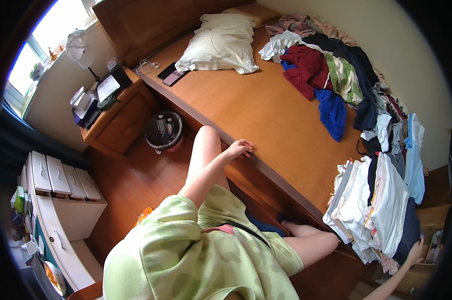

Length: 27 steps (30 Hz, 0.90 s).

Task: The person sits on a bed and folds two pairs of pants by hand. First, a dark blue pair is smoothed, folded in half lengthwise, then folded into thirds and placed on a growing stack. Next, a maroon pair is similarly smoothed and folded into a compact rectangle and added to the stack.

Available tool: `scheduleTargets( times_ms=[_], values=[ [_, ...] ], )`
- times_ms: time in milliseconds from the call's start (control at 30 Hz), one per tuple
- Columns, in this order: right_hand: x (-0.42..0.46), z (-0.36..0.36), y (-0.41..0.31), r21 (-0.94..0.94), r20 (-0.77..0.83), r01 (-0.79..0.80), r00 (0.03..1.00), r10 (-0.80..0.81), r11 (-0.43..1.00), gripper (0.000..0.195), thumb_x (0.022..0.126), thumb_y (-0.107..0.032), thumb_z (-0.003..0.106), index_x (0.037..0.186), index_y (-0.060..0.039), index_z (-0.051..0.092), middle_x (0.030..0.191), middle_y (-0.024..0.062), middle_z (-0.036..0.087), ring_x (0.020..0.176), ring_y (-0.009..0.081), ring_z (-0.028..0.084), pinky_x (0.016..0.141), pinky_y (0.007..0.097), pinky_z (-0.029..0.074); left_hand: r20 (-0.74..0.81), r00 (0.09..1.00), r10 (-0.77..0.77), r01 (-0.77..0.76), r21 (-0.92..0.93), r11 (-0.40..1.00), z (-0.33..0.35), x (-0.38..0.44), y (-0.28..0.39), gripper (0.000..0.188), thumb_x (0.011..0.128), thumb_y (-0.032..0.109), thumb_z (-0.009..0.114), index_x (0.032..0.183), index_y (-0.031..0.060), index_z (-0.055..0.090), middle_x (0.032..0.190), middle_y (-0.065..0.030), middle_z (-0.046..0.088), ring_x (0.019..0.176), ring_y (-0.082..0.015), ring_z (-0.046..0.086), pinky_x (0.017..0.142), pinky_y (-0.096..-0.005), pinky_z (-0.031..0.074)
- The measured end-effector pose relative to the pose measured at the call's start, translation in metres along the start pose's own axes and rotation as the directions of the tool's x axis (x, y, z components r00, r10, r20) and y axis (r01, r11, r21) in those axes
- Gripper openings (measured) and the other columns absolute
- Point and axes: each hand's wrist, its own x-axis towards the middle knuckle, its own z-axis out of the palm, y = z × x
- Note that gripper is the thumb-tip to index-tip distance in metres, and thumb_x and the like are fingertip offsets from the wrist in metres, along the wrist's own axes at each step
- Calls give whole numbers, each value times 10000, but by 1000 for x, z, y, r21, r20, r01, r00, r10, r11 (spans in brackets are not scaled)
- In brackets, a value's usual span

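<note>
My left hand [241, 148] is over the near edge of the bed, loosely curled with nothing in it. At the lower right my right hand [415, 252] lies against a dark navy folded garment [409, 228], its fingers extended. That garment is at the near end of a row of folded clothes [353, 195], mostly white, at the bed's corner. Whether my right fingers reach under the navy garment cannot be seen. Farther up the bed is a loose heap of clothes, with a dark red garment [308, 67], a blue one [331, 112] and a green-and-white one [342, 77].
The bed carries an orange-brown woven mat [256, 108], a white pillow [220, 45] and two phones [174, 77]. A lined waste bin [164, 131] holding bottles stands beside a wooden nightstand [123, 120]. A white desk with drawers [61, 176] is at the left.
</note>
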Motion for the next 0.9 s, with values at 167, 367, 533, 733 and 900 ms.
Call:
scheduleTargets(
  times_ms=[167, 367, 533, 733, 900],
  values=[
    [50, 17, 13, -468, -1, 139, 987, -158, 872, 700, 806, -658, 471, 1376, -255, 418, 1415, 152, 399, 1274, 336, 396, 1058, 482, 267, -2, 1000, 26, -26, -5, 1000, -5, 1, -13, 244, 889, 225, 583, 1117, 139, 562, 986, -20, 650, 737, -108, 629, 664, -266, 445],
    [76, 19, 51, -678, 3, 120, 987, -160, 725, 663, 828, -661, 440, 1375, -286, 433, 1426, 138, 399, 1297, 317, 380, 1081, 449, 247, 4, 999, 47, -47, -3, 999, -3, -11, -4, 225, 901, 180, 564, 1112, 102, 569, 973, -32, 646, 726, -117, 633, 648, -249, 455],
    [86, -2, 93, -688, 10, 128, 986, -167, 715, 635, 847, -664, 414, 1374, -311, 445, 1435, 127, 398, 1316, 302, 366, 1100, 423, 231, -17, 999, 39, -39, 41, 998, -4, 7, -9, 260, 870, 171, 632, 1105, 68, 593, 900, -66, 670, 693, -166, 661, 594, -283, 508],
    [114, -14, 90, -839, -75, 8, 989, -131, 543, 589, 856, -605, 374, 1399, -376, 374, 1490, 76, 312, 1361, 330, 285, 1085, 538, 177, -54, 998, -25, 29, 73, 997, -3, 14, -11, 234, 891, 179, 596, 1120, 138, 618, 909, -25, 664, 660, -114, 620, 603, -228, 484],
    [55, 40, 21, -739, -292, -291, 951, 100, 607, 807, 705, -850, 358, 1392, -427, 372, 1554, 64, 170, 1418, 358, 121, 1047, 695, 40, -65, 998, -2, 7, 84, 996, -1, -3, -1, 198, 901, 149, 555, 1091, 147, 610, 874, -13, 644, 655, -109, 621, 578, -233, 470]
  ],
)
